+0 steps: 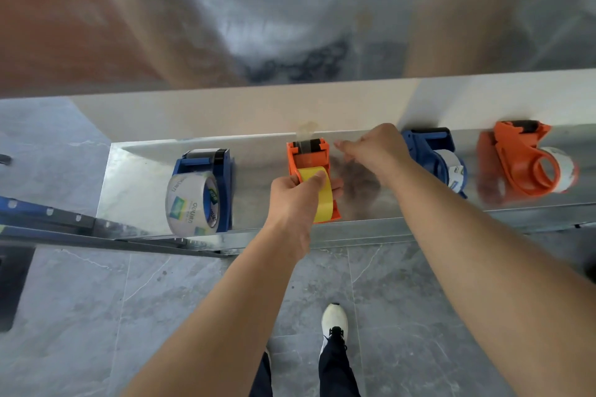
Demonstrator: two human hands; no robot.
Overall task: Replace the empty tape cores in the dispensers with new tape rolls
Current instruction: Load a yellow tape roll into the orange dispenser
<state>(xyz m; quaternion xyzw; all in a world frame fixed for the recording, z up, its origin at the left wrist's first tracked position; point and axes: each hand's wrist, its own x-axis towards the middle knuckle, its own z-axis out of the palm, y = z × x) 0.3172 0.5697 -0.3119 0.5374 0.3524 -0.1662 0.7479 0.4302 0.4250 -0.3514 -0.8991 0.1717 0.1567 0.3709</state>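
A shiny metal counter with a raised back wall runs across the head view, and grey tiled floor lies below it.

At the middle of the counter, near its front edge, your left hand grips the yellow tape roll seated in the orange dispenser, with the thumb on top of the roll and the fingers wrapped round the far side. Your right hand reaches in from the right, its fingertips just beside the dispenser's head. It is blurred, so I cannot tell whether it pinches a tape end or holds nothing.

You seem to be threading the new roll. Brace the dispenser and roll firmly with the left hand. With the right, draw the free end straight over the roller to the cutter, without twisting it or letting it stick to the back wall.

Every dispenser in sight appears loaded:
- The blue dispenser toward the left end carries a clear roll with a printed label.
- The second blue dispenser, behind your right forearm, holds a pale roll.
- The far orange dispenser near the right end holds a light roll.

No empty core is visible.
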